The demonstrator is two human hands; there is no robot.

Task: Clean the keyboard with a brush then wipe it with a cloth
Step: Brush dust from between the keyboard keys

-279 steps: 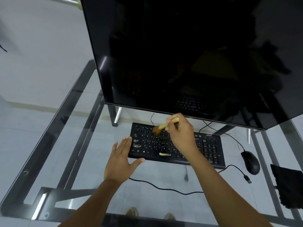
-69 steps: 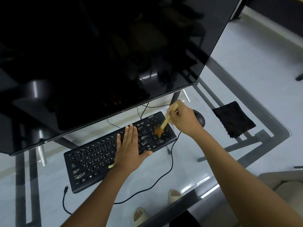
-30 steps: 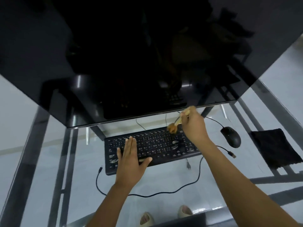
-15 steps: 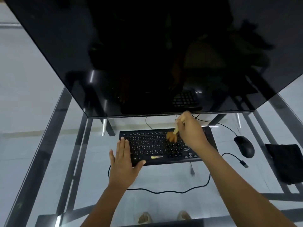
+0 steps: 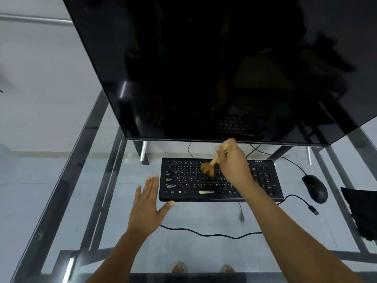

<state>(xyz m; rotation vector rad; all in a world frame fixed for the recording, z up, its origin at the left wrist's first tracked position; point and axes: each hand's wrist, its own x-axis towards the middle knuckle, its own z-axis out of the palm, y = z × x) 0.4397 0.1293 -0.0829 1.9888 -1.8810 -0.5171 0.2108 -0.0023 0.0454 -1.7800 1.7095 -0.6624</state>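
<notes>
A black keyboard (image 5: 263, 180) lies on the glass table under the monitor. My right hand (image 5: 232, 164) grips a small brush (image 5: 208, 167) by its pale wooden handle, and the brown bristles rest on the upper middle keys. My left hand (image 5: 148, 203) lies flat with straight fingers on the glass at the keyboard's left end, thumb touching its front left corner. A black cloth (image 5: 361, 213) lies at the table's right edge.
A large dark monitor (image 5: 204, 68) hangs over the back of the glass table (image 5: 61, 201). A black mouse (image 5: 315, 188) sits right of the keyboard. A loose black cable (image 5: 204, 233) runs across the glass in front. Feet show below the glass.
My left hand has slid off the keys to the glass at the keyboard's left end. The brush has moved left toward the upper middle keys. The camera view has shifted.
</notes>
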